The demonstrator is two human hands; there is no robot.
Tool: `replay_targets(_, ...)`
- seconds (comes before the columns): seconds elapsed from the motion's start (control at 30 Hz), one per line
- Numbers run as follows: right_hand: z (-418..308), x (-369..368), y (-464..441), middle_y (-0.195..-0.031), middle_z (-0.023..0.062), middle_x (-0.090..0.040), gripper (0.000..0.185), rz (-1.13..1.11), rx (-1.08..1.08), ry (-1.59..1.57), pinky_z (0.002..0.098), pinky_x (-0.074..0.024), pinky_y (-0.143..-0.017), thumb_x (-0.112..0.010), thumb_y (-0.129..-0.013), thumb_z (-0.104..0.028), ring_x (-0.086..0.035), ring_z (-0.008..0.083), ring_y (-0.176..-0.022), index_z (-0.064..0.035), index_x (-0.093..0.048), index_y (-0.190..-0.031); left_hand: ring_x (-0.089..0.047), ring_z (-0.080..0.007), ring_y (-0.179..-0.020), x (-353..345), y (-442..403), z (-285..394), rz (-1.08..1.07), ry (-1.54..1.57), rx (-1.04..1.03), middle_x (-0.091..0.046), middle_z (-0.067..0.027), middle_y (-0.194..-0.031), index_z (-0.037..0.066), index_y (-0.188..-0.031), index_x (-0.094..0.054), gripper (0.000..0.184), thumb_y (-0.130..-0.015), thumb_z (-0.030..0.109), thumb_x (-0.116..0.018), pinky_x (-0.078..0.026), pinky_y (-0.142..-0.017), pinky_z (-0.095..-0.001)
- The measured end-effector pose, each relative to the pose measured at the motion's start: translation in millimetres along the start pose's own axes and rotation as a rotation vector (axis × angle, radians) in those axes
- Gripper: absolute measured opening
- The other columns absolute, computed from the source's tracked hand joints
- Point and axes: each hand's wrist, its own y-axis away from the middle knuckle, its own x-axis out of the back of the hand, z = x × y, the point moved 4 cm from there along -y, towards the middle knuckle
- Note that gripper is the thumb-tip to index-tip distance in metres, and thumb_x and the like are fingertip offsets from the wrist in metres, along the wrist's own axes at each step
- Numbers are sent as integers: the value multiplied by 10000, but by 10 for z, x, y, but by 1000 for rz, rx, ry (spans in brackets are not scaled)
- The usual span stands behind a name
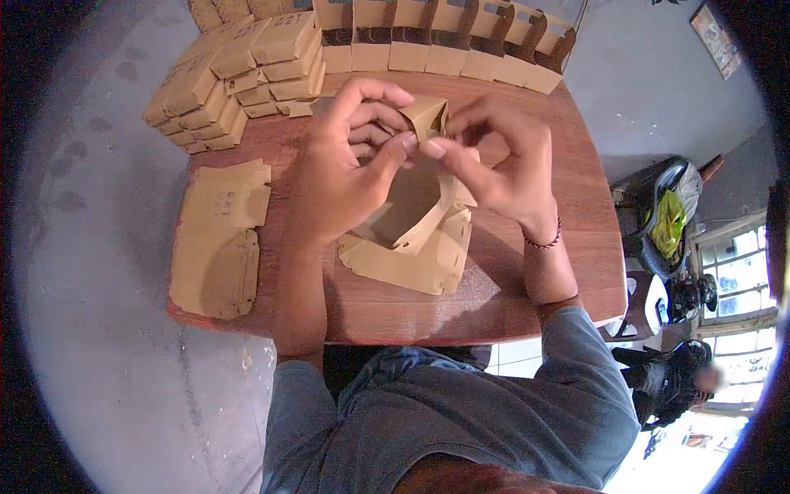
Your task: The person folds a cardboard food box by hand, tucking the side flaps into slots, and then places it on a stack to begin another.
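A partly folded brown cardboard box [411,262] stands over the table in front of me, its lower panels spread with slotted edges. My left hand [362,156] curls round its upper left side, thumb pressed near the top corner. From the other side, my right hand [504,165] pinches a flap at that same top corner between thumb and fingers. Part of the box is hidden behind both hands. Left of my left forearm lies a flat cardboard blank [216,247] with printed marks and notched edges.
Stacked flat boxes [276,41] fill the far left corner of the wooden table [568,222]. A row of upright open cardboard carriers [448,49] lines the back edge. On the right are a dark chair [658,218] with bags and a person [675,383] near the windows.
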Motion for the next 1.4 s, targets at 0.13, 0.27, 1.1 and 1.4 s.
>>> replay_targets(0.13,-20,-80,-36,-1025,152,-683,452,23,-20,-105,317,-541,-711,-822,-741,-258,-682,248,-861,-10,-651,-1076,-612,-80,-720,-17,-2,-21,6,-36,-20,-644,-62,-820,29,-1155,-491,366,-840,-6,-674,-496,-648,-213)
replay_targets(0.27,-38,-162,3,-999,140,-694,377,-45,-90,-190,298,-532,-699,-788,-773,-206,-675,220,-819,-29,-678,-1087,-609,-89,-680,-22,24,4,10,-129,-31,-666,-64,-816,56,-1181,-474,425,-821,29,-698,-493,-620,-224)
replay_targets(1.1,50,-242,113,-1018,132,-705,294,21,-217,-424,281,-556,-732,-697,-793,-83,-681,144,-855,6,-666,-1071,-647,-233,-580,-151,148,209,178,-596,-36,-715,-38,-812,110,-1101,-481,366,-797,65,-679,-490,-574,-355)
replay_targets(1.4,14,-170,64,-1126,87,-677,320,-58,-323,-627,263,-510,-860,-709,-868,-63,-617,113,-997,7,-627,-1169,-701,-207,-733,-194,101,116,182,-283,-176,-710,-93,-930,65,-1166,-472,425,-799,15,-681,-527,-637,-322)
